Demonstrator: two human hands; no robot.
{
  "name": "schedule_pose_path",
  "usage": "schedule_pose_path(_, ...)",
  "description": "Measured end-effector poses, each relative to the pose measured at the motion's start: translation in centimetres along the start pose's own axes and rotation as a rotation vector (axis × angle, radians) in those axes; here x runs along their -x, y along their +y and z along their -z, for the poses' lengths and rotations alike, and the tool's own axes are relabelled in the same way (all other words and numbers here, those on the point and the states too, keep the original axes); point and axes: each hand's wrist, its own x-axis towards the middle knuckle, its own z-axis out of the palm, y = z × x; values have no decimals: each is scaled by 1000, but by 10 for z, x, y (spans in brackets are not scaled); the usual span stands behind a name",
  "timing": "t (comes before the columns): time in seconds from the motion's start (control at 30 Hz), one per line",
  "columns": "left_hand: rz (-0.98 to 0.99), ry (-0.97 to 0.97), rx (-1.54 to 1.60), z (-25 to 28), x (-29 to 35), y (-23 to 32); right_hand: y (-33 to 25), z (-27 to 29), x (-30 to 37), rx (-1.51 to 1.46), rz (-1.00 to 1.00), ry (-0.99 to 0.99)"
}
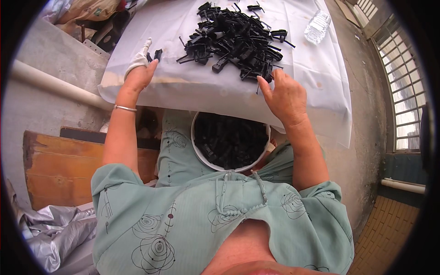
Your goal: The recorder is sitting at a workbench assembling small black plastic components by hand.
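Note:
A heap of small black plastic parts (233,36) with thin strap-like tails lies on the white-covered table (174,98). At the left, my left hand (142,75), its fingers wrapped in white fabric and its thumb bare, is closed on one black plastic part (158,54). My right hand (286,94) is at the heap's near edge, thumb and fingers closed around a black plastic part (266,73) there. Below the table edge, between my legs, a round white bucket (196,149) holds many similar black parts.
A clear plastic bottle (317,27) lies at the table's far right. To the left are a pale pipe (59,85), brown boards (78,165) and a silver sheet (59,233). A barred window (405,91) is on the right.

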Motion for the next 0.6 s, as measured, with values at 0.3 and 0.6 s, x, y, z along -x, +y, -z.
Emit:
schedule_pose_path(0.3,153,-227,696,-19,39,61,9,6,-7,-394,19,174)
schedule_pose_path(0.6,443,-795,1514,-43,64,134,-7,2,9,-564,575,68)
